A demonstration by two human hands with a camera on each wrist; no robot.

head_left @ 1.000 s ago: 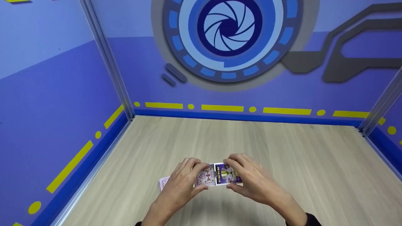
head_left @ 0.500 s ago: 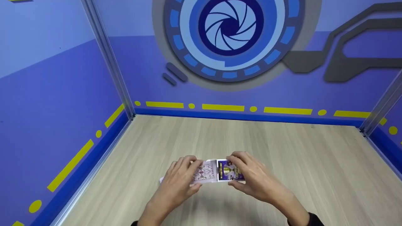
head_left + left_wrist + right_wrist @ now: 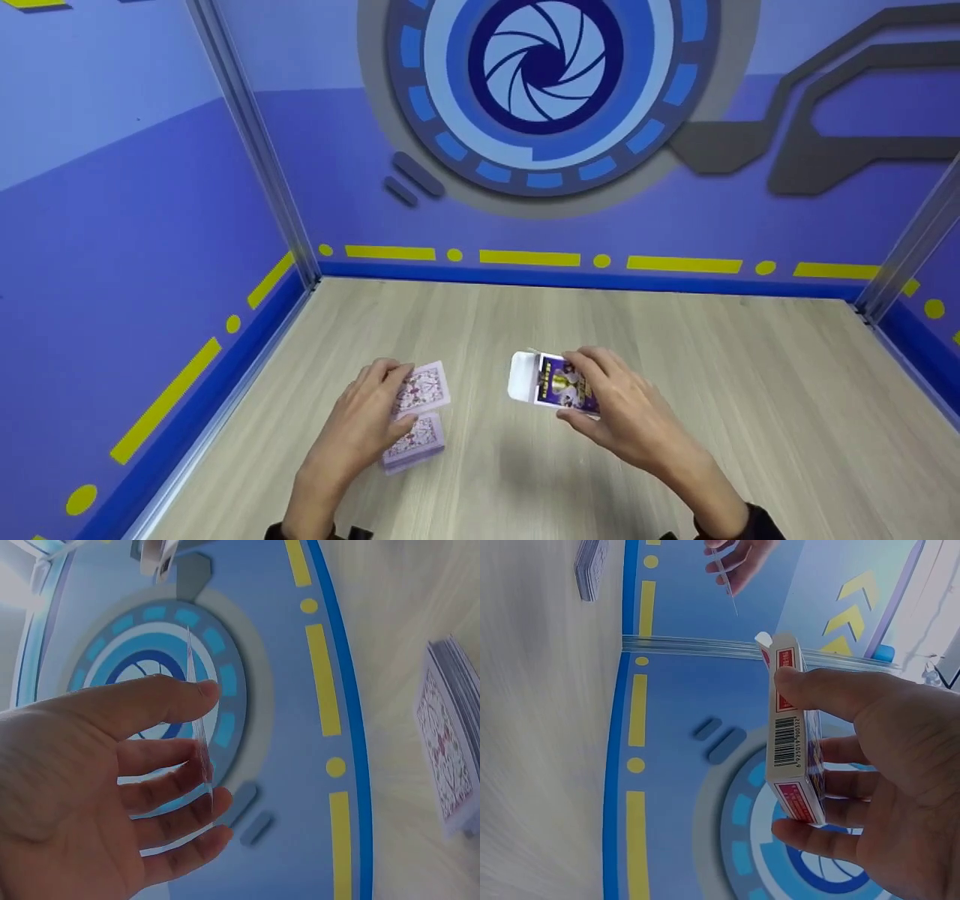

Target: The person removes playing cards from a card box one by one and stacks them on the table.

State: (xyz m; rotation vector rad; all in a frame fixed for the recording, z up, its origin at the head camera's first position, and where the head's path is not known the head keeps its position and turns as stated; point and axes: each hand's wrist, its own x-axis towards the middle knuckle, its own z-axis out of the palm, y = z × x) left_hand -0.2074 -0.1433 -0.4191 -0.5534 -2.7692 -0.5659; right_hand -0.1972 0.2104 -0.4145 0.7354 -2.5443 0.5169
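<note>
My left hand (image 3: 352, 424) pinches a playing card (image 3: 423, 385) between thumb and fingers, its patterned back facing up. In the left wrist view the held card (image 3: 200, 731) shows edge-on and looks very thin; whether it is a single card cannot be told. Just below that hand a deck of cards (image 3: 417, 441) lies stacked on the table, partly covered by the thumb. My right hand (image 3: 634, 409) grips a purple-fronted card box (image 3: 555, 381) by its long edges, above the table. Its white end flap (image 3: 523, 376) stands open, pointing left. The right wrist view shows the box's barcode side (image 3: 786, 741).
The wood-grain table (image 3: 675, 337) is bounded by a blue printed back wall (image 3: 315, 172) and a left side wall (image 3: 112, 277). Metal posts (image 3: 259, 142) stand at the corners. Table surface extends behind and to the right of the hands.
My left hand has moved left from the box's end to above the deck, now holding a card. The box has shifted slightly up and right, its flap uncovered.
</note>
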